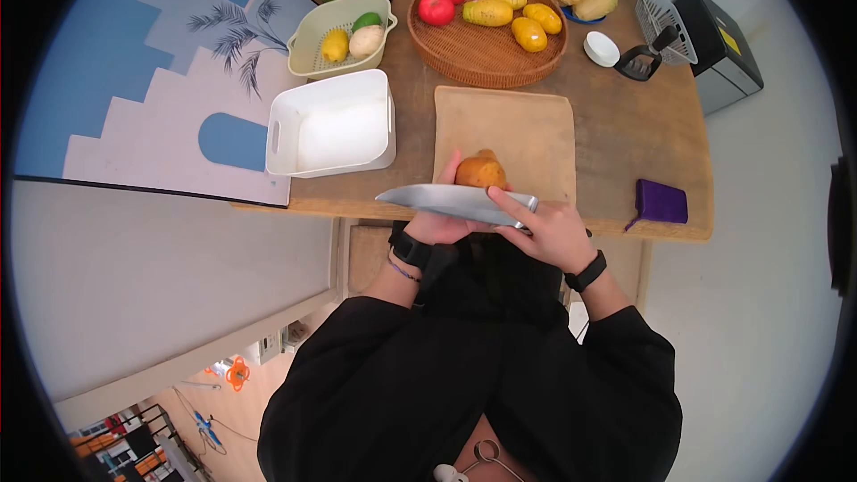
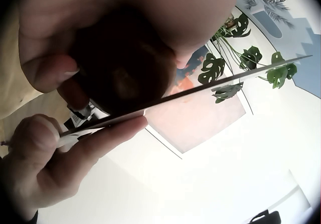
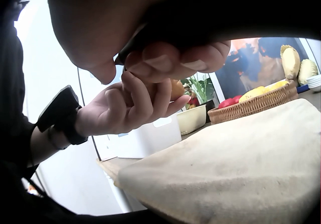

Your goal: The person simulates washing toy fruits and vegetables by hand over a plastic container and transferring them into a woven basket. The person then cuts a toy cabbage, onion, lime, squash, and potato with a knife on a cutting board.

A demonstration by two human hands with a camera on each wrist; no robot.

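My left hand holds a round orange-brown fruit or vegetable with a knobby top, over the near edge of the cutting board. In the left wrist view the round piece looks dark and shaded, with fingers around it. A large kitchen knife is gripped by my right hand, its index finger stretched along the blade. The blade lies sideways across the left palm, tip pointing left, right beside the round piece. Most of the knife handle is hidden within the right hand.
A white bin and a pale colander with produce stand left of the board. Behind it is a wicker basket holding red and yellow produce. Farther right are a white bowl, a black-handled tool and a purple pouch.
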